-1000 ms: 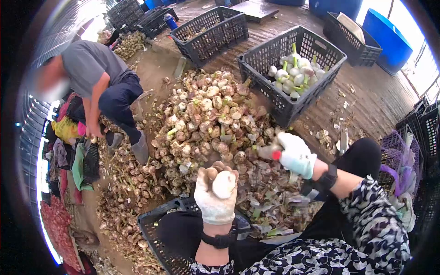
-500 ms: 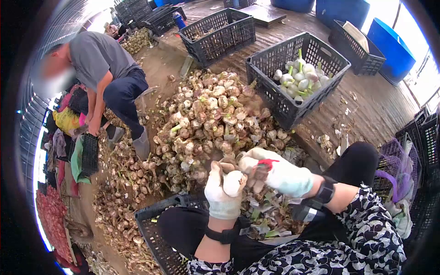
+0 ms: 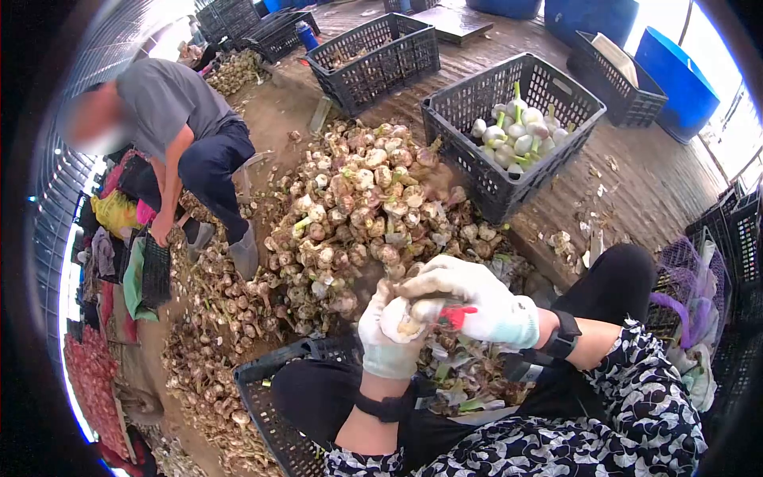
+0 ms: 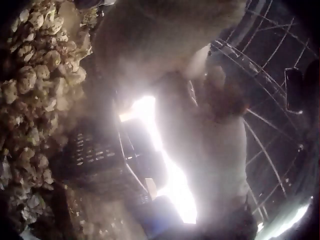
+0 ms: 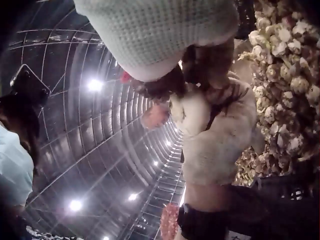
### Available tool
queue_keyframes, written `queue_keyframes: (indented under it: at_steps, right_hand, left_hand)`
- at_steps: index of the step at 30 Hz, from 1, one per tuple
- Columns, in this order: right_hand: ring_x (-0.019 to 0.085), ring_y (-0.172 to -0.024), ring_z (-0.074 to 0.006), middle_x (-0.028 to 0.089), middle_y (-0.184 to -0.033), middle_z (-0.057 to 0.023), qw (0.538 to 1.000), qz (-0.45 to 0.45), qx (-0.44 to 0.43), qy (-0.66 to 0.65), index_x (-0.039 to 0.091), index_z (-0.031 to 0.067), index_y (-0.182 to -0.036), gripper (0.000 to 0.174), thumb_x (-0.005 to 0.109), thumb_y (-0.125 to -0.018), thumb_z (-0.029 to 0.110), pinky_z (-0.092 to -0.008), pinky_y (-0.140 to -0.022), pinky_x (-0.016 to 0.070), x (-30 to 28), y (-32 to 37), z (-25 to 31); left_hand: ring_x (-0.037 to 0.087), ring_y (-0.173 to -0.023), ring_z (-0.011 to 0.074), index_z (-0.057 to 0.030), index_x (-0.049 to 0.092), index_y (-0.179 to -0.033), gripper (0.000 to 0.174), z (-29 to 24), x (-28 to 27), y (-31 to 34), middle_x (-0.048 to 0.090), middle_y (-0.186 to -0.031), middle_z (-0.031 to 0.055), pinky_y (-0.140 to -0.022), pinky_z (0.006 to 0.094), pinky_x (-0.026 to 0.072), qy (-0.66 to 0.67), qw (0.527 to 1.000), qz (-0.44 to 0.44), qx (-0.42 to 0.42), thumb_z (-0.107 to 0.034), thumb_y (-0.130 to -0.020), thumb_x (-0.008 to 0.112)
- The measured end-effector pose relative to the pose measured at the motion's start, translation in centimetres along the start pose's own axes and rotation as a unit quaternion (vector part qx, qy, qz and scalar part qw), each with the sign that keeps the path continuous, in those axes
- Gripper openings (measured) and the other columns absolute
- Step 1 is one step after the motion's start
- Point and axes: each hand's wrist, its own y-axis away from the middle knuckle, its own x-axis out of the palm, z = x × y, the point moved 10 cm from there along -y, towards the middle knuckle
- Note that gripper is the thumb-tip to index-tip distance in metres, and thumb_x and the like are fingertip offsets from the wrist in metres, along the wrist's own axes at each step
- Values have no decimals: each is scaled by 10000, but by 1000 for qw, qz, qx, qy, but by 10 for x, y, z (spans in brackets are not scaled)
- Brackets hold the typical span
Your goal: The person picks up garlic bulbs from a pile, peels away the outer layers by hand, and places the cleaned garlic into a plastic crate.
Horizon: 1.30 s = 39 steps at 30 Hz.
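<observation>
In the head view, my gloved left hand (image 3: 387, 346) holds a pale garlic bulb (image 3: 402, 323), its cut, yellowish face turned upward. My gloved right hand (image 3: 485, 300) is right against the bulb, gripping a small tool with a red handle (image 3: 457, 316); the working end is hidden by fingers and bulb. From the right wrist, the bulb (image 5: 191, 114) shows between both gloves, and a bit of red peeks out beside the right glove. Beyond the hands rises a large heap of untrimmed garlic (image 3: 358, 199). Loose peelings (image 3: 457, 370) lie below, between the legs.
A black crate (image 3: 517, 183) of cleaned white bulbs stands behind the heap at right, another crate (image 3: 373, 75) to its left. One more crate (image 3: 258, 381) is beside the left knee. A person (image 3: 179, 119) bends over at left. Blue tubs (image 3: 675, 83) stand at the back right.
My right hand has come left from above the peelings to the bulb, bringing the red-handled tool. The bulb, smooth and white before, now shows a cut face.
</observation>
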Motion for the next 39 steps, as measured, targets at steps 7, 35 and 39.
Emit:
queue_keyframes:
  at_steps: [7,35,39]
  right_hand:
    - [559,-718,-334,557,-743,-105,993,-6,-65,101,588,90,-822,177,591,-669,0,-377,-634,466,13,10,18]
    - [562,-842,-330,564,-934,-125,963,46,-135,230,576,69,-995,365,606,-631,57,-396,-705,473,14,3,27]
    - [552,-782,-325,547,-830,-108,961,63,-99,252,565,71,-864,225,628,-655,125,-399,-653,457,19,3,19]
  left_hand:
    - [606,-781,267,-19,569,-868,308,-5,-30,-7,611,-886,138,-684,400,526,44,995,-27,86,-287,-952,443]
    - [574,-675,174,-55,570,-884,257,-4,-22,-7,592,-791,72,-638,266,483,-25,997,-61,47,-257,-965,435]
    - [580,-658,197,-46,573,-891,291,-3,-12,-1,597,-763,86,-605,275,492,13,997,-61,55,-287,-963,427]
